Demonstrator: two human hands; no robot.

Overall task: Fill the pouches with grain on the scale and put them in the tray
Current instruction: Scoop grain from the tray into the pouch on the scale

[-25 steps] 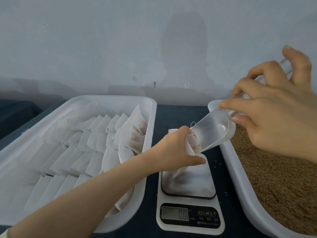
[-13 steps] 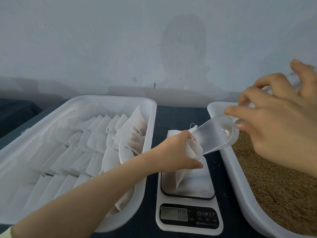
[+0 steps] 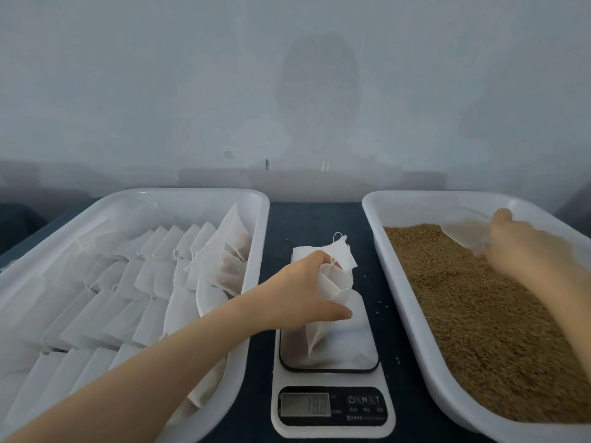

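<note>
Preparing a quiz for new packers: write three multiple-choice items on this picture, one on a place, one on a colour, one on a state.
1. Where is the pouch that the left hand grips? A inside a tray; B over the scale; C flat on the table.
2. What colour are the two trays? A blue; B black; C white.
3. What is the right hand doing? A holding a clear scoop at the grain; B pressing a scale button; C resting empty.

Key: 1 B, its bottom hangs at the scale's platform. 2 C, left tray and right tray are both white. 3 A, the scoop shows beside its fingers.
</note>
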